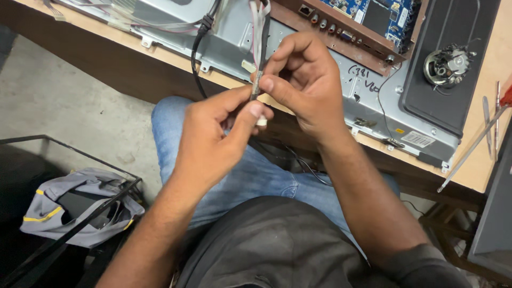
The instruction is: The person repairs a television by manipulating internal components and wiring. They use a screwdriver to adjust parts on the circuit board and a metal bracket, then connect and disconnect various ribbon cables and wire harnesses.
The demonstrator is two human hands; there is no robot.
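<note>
Operator body, as seen from the head camera:

- Upper garment [277, 245]: dark grey to black fabric, plain, with soft folds across the front.
- Right sleeve [426, 264]: same dark fabric, short, ending above the elbow with a visible hem band.
- Left forearm [154, 234] and right forearm [362, 192]: bare, uncovered from elbow to wrist.
- Trousers [250, 176]: blue denim, lightly faded, with a stitched seam and a pocket edge visible at the thigh.
- Left hand [213, 133] and right hand [304, 80]: bare, without gloves, rings or a watch.
</note>
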